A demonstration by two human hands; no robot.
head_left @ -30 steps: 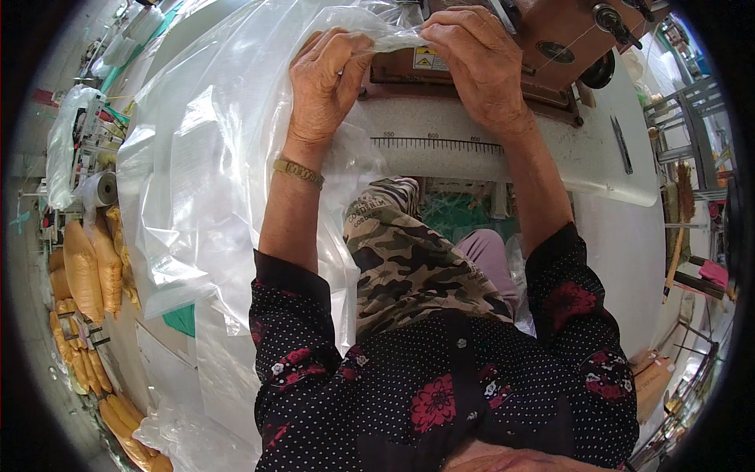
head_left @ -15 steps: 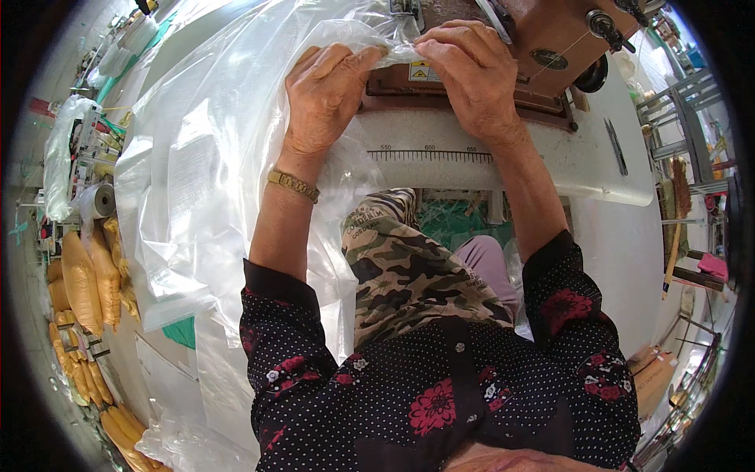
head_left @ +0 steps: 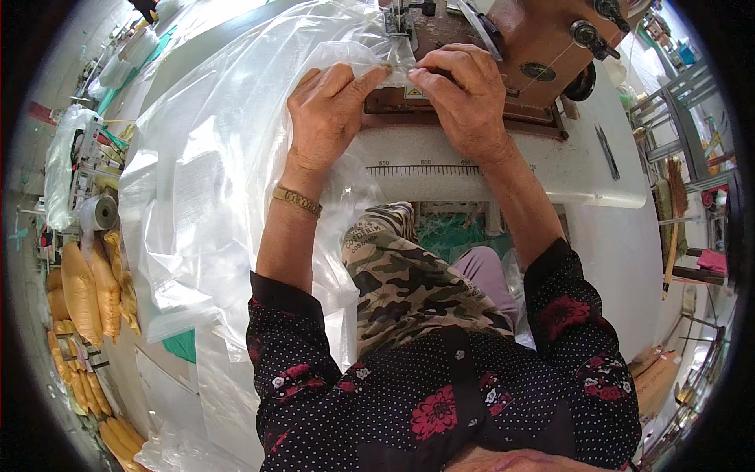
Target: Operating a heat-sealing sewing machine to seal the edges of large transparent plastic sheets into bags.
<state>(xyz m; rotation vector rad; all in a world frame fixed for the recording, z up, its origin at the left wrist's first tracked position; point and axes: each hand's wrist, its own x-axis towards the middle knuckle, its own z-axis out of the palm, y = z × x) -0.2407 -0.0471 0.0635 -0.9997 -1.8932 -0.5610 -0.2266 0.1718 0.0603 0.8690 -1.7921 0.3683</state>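
Note:
A large clear plastic sheet [head_left: 208, 181] spreads over the white table and hangs down by my left side. My left hand [head_left: 326, 110] pinches its edge between thumb and fingers, just in front of the presser foot [head_left: 399, 25] of a brown sewing machine [head_left: 519, 47]. Close beside it, my right hand [head_left: 468, 94] has thumb and forefinger pressed together on the same plastic edge. A short strip of plastic stretches between the two pinches. Whatever else lies under the fingertips is hidden.
A ruler scale [head_left: 425, 171] runs along the table's front part. Thread snips [head_left: 606, 152] lie on the table right of the machine, and a dark-handled tool [head_left: 481, 30] rests on its bed. Yellow gloves [head_left: 81, 287] hang at the left. A broom [head_left: 675, 204] stands at the right.
The machine and table sit slightly lower in the picture, showing more of the presser foot. My right hand has shifted a little left and down, nearer my left hand. Both pinches stay closed.

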